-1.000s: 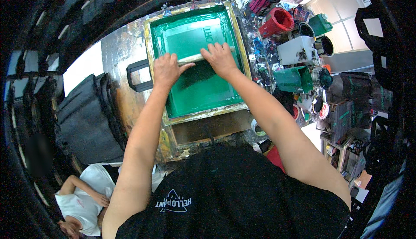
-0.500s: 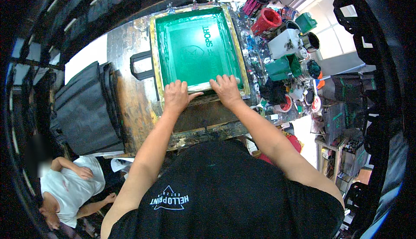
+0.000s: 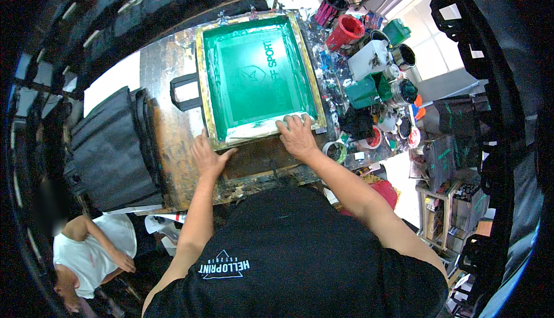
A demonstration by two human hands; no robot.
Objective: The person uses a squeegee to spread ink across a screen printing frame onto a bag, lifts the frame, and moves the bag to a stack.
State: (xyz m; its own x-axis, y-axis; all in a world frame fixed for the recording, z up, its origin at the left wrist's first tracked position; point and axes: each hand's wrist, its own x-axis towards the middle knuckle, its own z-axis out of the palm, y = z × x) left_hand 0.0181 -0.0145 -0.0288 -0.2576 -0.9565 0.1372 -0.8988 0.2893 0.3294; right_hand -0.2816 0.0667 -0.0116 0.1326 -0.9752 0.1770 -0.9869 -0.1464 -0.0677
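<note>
A screen printing frame (image 3: 201,81) with yellowish edges lies on the worktable, its mesh (image 3: 245,61) coated in green ink around a dark shield emblem and lettering. Along its near inner side runs a whitish strip, seemingly a squeegee (image 3: 259,126). My right hand (image 3: 298,138) curls its fingers over the near edge of the frame, at the right end of that strip. Off the frame, beside its near left corner, my left hand (image 3: 209,157) is open, with thumb and fingers apart. A black strap handle (image 3: 180,93) juts out from under the frame's left side.
Dark fabric bags (image 3: 112,145) are stacked on the left of the worktable (image 3: 176,151). Ink containers crowd the right side, among them a red bucket (image 3: 346,31) and a green tub (image 3: 361,92). A person in a white shirt (image 3: 95,254) is at the lower left.
My left hand has let go of the near side of the frame and moved down and left. My right hand has shifted slightly nearer. The view has moved a little.
</note>
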